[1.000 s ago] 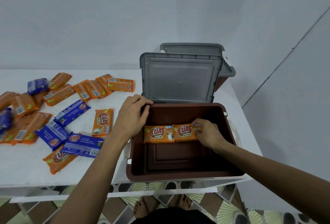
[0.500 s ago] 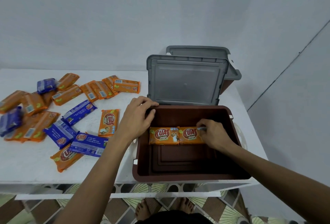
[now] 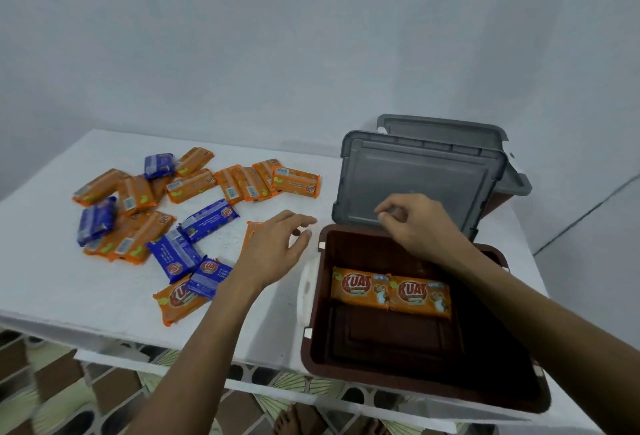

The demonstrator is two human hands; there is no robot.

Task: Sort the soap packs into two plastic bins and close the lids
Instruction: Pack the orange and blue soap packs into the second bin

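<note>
A white table [image 3: 86,292] holds scattered orange and blue plastic soap packs [image 3: 162,223] on its left. At right, a brown plastic bin [image 3: 426,389] with its grey lid [image 3: 415,181] raised contains 2 orange soap packs [image 3: 389,291] lying side by side. The left hand [image 3: 273,251] hovers open-fingered above the table, holding nothing. The right hand [image 3: 415,226] hangs above the bin's far rim, fingers loosely curled, empty.

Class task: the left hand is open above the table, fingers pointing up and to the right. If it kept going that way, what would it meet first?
Probably the near bin's raised grey lid; the left hand has bare tabletop ahead, though depth is unclear.
</note>
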